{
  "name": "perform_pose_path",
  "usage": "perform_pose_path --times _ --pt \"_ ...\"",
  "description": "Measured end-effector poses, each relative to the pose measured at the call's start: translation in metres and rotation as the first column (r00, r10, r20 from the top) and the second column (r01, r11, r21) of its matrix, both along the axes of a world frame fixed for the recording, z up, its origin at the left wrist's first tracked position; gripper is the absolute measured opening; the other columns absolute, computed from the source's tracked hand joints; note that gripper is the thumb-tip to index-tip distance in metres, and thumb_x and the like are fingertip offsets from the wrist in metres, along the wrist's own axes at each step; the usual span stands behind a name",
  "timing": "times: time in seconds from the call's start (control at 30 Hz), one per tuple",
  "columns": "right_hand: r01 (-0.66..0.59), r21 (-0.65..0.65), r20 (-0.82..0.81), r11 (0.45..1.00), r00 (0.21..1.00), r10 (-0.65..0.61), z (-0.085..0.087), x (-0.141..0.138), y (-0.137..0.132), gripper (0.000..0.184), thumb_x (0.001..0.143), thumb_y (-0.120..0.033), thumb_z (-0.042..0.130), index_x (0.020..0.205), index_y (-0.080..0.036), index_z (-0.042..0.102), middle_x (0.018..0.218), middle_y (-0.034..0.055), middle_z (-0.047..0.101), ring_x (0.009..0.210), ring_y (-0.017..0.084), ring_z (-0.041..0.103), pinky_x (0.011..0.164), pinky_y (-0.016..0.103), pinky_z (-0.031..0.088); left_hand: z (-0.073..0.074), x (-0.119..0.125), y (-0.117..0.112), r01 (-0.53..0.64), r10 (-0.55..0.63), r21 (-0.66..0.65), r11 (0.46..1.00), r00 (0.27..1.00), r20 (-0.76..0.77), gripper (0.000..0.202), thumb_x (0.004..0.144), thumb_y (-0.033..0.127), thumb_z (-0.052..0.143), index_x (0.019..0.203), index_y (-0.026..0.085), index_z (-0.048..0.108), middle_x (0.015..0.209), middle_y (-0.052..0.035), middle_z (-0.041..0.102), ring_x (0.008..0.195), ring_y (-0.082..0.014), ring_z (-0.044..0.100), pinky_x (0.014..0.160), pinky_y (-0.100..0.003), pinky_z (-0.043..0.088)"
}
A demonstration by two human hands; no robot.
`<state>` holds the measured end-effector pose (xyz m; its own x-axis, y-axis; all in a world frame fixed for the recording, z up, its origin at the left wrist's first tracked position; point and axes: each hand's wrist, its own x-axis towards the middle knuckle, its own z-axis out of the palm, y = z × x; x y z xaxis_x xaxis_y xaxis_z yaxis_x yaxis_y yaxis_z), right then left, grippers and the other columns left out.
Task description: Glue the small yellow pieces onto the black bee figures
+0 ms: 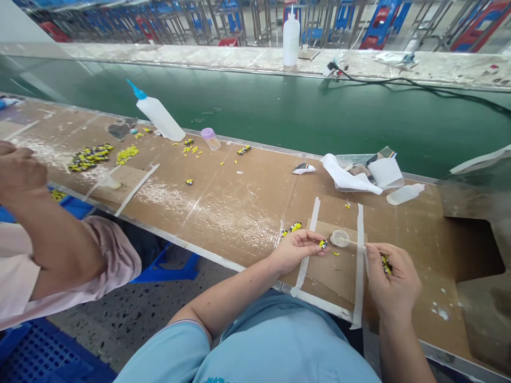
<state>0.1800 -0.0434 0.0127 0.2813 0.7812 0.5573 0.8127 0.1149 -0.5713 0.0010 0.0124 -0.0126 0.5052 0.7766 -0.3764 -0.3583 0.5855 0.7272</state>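
My left hand (pixel 294 248) pinches a small yellow-and-black piece (pixel 323 244) over the taped cardboard (pixel 331 268) on the brown workbench. My right hand (pixel 393 282) is closed on a thin wooden stick (pixel 351 241) and also cups several yellow-and-black pieces (pixel 386 264) in its palm. The stick's tip reaches toward a small round lid of glue (pixel 339 238) beside the left hand's piece. Two more small pieces (pixel 293 228) lie just beyond my left hand.
A co-worker's arm and pink sleeve (pixel 59 250) are at the left, near piles of yellow-and-black pieces (pixel 90 157). A squeeze bottle (pixel 159 114) lies on the bench, another bottle (pixel 291 38) stands beyond the green conveyor (pixel 279 111). White paper and a lying bottle (pixel 405 193) sit at the right.
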Motion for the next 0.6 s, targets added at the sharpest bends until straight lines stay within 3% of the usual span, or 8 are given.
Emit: perform_pose_path --times 0.13,0.27,0.37,0.47,0.6 --pt "-0.037 -0.028 0.119 0.999 0.992 0.04 -0.009 0.008 0.007 0.03 0.089 -0.041 0.051 0.075 -0.02 0.065 0.072 0.0033 0.066 0.069 0.016 0.059 0.067 0.03 0.042 -0.001 -0.002 0.001 0.001 -0.001 0.006 1.0 1.0 -0.024 0.045 0.05 0.037 0.086 0.082 0.012 0.066 0.075 -0.0044 0.071 0.071 -0.0145 0.067 0.083 -0.035 0.05" --pt "-0.063 -0.079 0.094 0.995 0.993 0.07 -0.015 0.01 0.004 0.034 0.085 -0.051 0.054 0.085 -0.02 0.068 0.078 0.004 0.067 0.061 0.014 0.056 0.058 0.028 0.042 -0.002 -0.002 0.001 -0.016 0.016 0.007 1.0 0.999 -0.035 0.045 0.049 0.037 0.086 0.082 0.013 0.066 0.075 -0.0032 0.071 0.069 -0.0125 0.066 0.082 -0.031 0.05" --pt "-0.13 -0.13 0.077 0.983 0.987 0.141 -0.016 0.008 -0.003 0.031 0.085 -0.047 0.055 0.079 -0.02 0.067 0.072 0.0017 0.065 0.05 0.011 0.05 0.051 0.025 0.04 -0.001 -0.001 0.001 -0.033 0.033 0.007 0.999 0.999 -0.024 0.046 0.048 0.037 0.086 0.081 0.013 0.066 0.074 -0.0023 0.07 0.072 -0.0138 0.067 0.083 -0.032 0.049" --pt "-0.235 -0.206 0.13 0.95 0.955 0.265 -0.02 0.003 -0.007 0.033 0.09 -0.044 0.048 0.076 -0.021 0.067 0.071 0.0013 0.065 0.054 0.011 0.054 0.053 0.024 0.042 0.0 0.0 0.001 -0.029 0.03 0.014 0.999 0.999 -0.031 0.046 0.048 0.038 0.086 0.081 0.013 0.066 0.073 -0.0016 0.069 0.072 -0.0128 0.066 0.083 -0.031 0.049" --pt "-0.211 -0.242 0.3 0.947 0.912 0.28 -0.026 -0.005 -0.006 0.041 0.095 -0.042 0.036 0.077 -0.02 0.066 0.073 0.0028 0.065 0.06 0.012 0.058 0.057 0.024 0.042 0.0 0.0 -0.001 -0.026 0.028 0.044 0.999 0.999 -0.046 0.046 0.05 0.039 0.085 0.082 0.013 0.065 0.075 -0.0026 0.07 0.071 -0.0122 0.065 0.083 -0.031 0.049"
